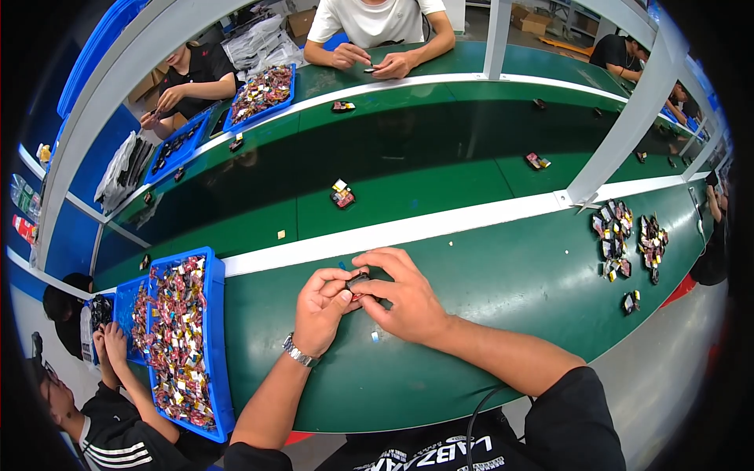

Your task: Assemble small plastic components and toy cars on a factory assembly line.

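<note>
Small black part partly hidden between left hand and right hand. Piled parts near worktop's right edge: too small to tell apart. White-shirted co-worker beyond: head cut off.

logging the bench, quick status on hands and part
Left hand, right hand: both on small black part. Blue tray to the left, apart from hands.

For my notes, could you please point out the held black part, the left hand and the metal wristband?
Black part (357, 280): head view, dark surface.
Left hand (320, 315): head view, its middle.
Metal wristband (299, 352): head view, outer side.
</note>
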### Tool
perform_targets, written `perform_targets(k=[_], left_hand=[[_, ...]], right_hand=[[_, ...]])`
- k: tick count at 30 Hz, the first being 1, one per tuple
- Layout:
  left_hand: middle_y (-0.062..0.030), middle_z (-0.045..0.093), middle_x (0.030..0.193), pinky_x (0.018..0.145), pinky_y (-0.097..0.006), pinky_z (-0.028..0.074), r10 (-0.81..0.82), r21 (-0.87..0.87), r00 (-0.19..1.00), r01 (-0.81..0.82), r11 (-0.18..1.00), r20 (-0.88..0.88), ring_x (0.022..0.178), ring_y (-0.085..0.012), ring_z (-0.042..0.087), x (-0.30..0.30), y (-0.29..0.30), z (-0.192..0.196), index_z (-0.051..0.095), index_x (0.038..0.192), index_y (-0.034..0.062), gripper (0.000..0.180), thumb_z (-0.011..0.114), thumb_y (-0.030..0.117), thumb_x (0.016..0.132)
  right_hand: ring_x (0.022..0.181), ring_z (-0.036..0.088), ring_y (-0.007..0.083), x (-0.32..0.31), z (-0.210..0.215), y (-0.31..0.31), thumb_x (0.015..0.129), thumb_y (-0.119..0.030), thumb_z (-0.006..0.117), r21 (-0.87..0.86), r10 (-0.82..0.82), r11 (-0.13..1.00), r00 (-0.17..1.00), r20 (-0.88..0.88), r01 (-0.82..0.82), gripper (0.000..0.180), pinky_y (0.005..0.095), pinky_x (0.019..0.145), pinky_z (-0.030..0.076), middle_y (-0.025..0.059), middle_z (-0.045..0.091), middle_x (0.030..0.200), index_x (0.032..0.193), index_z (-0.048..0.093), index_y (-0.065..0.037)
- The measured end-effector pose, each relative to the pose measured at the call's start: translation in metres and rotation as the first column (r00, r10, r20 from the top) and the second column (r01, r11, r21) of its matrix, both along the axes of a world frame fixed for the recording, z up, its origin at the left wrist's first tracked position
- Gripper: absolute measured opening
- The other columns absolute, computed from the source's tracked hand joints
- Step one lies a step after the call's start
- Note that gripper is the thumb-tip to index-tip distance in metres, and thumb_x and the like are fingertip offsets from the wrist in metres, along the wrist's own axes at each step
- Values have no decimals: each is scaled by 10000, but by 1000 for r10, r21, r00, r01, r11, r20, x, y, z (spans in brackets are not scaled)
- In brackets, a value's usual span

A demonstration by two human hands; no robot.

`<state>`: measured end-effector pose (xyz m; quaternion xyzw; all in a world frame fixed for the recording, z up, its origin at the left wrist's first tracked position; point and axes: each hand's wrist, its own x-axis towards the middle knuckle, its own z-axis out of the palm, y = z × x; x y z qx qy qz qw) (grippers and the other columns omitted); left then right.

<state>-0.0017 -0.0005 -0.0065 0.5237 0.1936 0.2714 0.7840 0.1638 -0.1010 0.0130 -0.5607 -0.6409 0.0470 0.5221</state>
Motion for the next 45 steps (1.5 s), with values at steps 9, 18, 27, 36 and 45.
perform_targets(k=[9, 18, 27, 36, 45], left_hand=[[-210, 589, 1333, 953, -407, 568, 23, 15, 999, -22, 1000, -35, 1161, -260, 641, 0, -1, 2, 474, 1244, 30, 256, 518, -9, 995], [-191, 599, 1326, 946, -373, 573, 9, -11, 1000, -9, 1000, -24, 1146, -229, 644, 1, 0, 2, 482, 1245, 16, 254, 529, 8, 995], [-187, 620, 1296, 952, -359, 575, 43, 15, 998, -42, 999, -44, 1141, -220, 645, -1, -5, 2, 505, 1213, -11, 223, 534, -5, 991], [-215, 592, 1330, 953, -375, 578, 29, 21, 999, -29, 999, 21, 1157, -236, 640, -2, 0, -3, 491, 1210, -6, 233, 540, -13, 983], [-222, 583, 1341, 973, -380, 568, 25, 3, 1000, -25, 1000, 9, 1166, -239, 634, -1, -2, 1, 498, 1209, -9, 234, 540, -22, 979]], right_hand=[[1165, 568, 297, -1, -1, 2, 748, -9, 759, -46, -16, 999, 999, -51, 14, 204, 386, 924, 521, 93, 638, 1206, 940, 752, -75], [1179, 556, 286, -1, -3, 1, 777, -13, 741, -90, 7, 996, 992, -125, -18, 204, 376, 914, 535, 93, 633, 1227, 968, 762, -82], [1236, 528, 326, -4, 1, 2, 763, -4, 735, -29, 49, 998, 997, -59, -51, 210, 421, 974, 506, 103, 618, 1265, 961, 746, -71], [1230, 540, 347, -3, 10, 1, 722, -16, 740, 38, -43, 999, 984, 172, 37, 204, 454, 988, 485, 112, 610, 1267, 920, 718, -62], [1218, 546, 356, -1, 6, 2, 721, 0, 740, 62, -20, 998, 995, 95, 14, 193, 448, 981, 489, 115, 614, 1252, 904, 715, -56]])
